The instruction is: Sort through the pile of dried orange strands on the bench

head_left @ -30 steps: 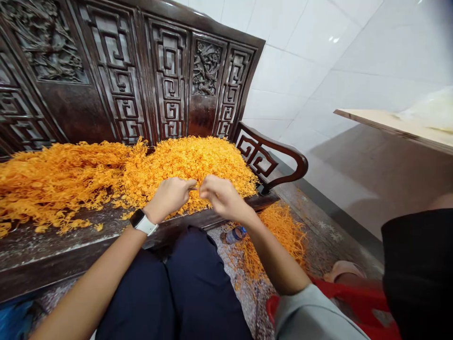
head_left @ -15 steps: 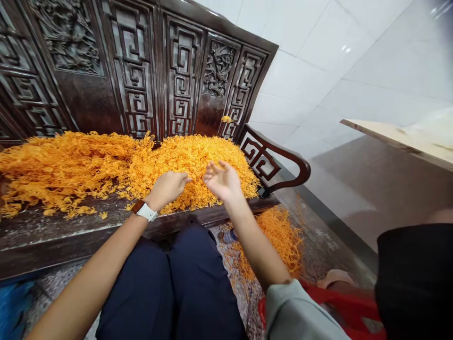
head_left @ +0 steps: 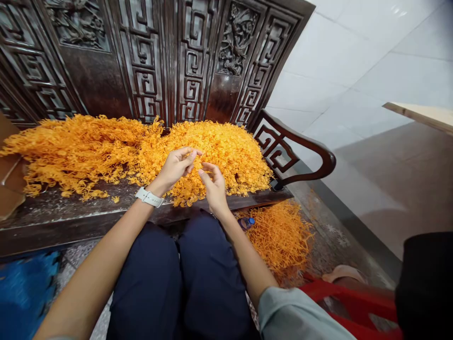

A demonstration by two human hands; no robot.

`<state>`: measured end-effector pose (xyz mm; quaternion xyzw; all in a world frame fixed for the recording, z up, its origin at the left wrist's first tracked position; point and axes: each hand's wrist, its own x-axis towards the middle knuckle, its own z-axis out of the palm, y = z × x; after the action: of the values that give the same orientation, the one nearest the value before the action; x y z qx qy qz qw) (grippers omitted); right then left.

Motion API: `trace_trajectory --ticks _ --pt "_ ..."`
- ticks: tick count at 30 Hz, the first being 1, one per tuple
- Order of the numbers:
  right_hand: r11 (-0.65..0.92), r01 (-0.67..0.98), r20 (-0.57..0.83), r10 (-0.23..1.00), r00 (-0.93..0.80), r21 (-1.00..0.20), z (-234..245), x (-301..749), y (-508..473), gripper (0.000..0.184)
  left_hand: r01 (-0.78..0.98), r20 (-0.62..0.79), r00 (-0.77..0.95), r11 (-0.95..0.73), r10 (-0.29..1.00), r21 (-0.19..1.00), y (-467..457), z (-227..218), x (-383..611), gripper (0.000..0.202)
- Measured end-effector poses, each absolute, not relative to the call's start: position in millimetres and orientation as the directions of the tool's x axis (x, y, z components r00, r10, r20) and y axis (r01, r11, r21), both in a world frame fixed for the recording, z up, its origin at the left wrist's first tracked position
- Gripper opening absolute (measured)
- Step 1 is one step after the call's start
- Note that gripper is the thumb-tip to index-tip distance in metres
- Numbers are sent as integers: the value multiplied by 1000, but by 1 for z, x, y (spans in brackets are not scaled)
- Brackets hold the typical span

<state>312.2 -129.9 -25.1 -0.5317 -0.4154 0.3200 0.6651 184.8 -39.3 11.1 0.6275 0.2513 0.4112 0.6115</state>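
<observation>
My left hand (head_left: 177, 167), a pale watch on its wrist, is closed in a pinch over the front of the orange heap. What its fingertips hold blends with the orange behind and cannot be made out. Close by on the right, my right hand (head_left: 215, 189) has its fingers loosely curved and the thumb apart, with nothing plainly held. Under and behind both hands lies a heap of small orange plastic-looking pieces (head_left: 233, 151). Longer orange sprigs (head_left: 81, 146) make up the left part of the pile on the dark wooden bench (head_left: 71, 212).
A carved armrest (head_left: 300, 151) closes the bench on the right. Orange strands (head_left: 283, 231) lie on the floor beside a blue-capped bottle (head_left: 246, 223). At left are a cardboard box (head_left: 10, 174) and blue mat (head_left: 28, 288); at right, a red stool (head_left: 350, 302) and a person's dark clothing (head_left: 424, 283).
An orange piece in mid-air near the bench back is gone from sight. My right hand has turned from palm-up and come closer to my left hand, which has moved up. The view has shifted.
</observation>
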Motion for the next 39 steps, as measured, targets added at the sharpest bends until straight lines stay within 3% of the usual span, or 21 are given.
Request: trace_trajectory --ticks 3,5,11,17,21,25,28,30,32,36,39 --pt "252 188 289 933 212 -949 -30 308 -129 32 -290 211 528 -59 822 955 -41 16 183 25" --pt "256 223 289 949 130 -941 -34 310 -129 30 -351 240 459 -74 856 934 -41 19 181 31" --pt "256 94 271 936 222 -962 -40 325 -130 24 -354 270 312 -152 911 923 -38 22 176 52" --pt "350 49 346 880 325 -935 -16 334 -124 18 -316 189 507 -22 841 949 -42 10 183 82" --pt "386 45 376 859 348 -922 -13 332 -119 12 -307 187 509 -26 840 951 -42 6 193 43" --pt "456 275 530 765 365 -847 -15 325 -129 10 -357 134 304 -17 943 934 -39 4 195 21" --pt "520 457 638 756 147 -722 -8 321 -144 16 -366 30 185 41 982 930 -40 4 196 21" --pt "560 520 647 762 -18 -645 0 320 -155 18 -348 17 187 50 982 936 -40 5 197 21" --pt "595 538 667 740 -79 -597 11 320 -168 20 -333 43 173 17 984 943 -38 5 198 20" --pt "678 272 658 733 -174 -683 38 320 -204 23 -331 41 -44 -53 998 942 -22 -2 190 23" --pt "629 -33 551 653 -519 -777 54 329 -224 23 -378 -69 -59 42 996 925 -14 -8 180 18"
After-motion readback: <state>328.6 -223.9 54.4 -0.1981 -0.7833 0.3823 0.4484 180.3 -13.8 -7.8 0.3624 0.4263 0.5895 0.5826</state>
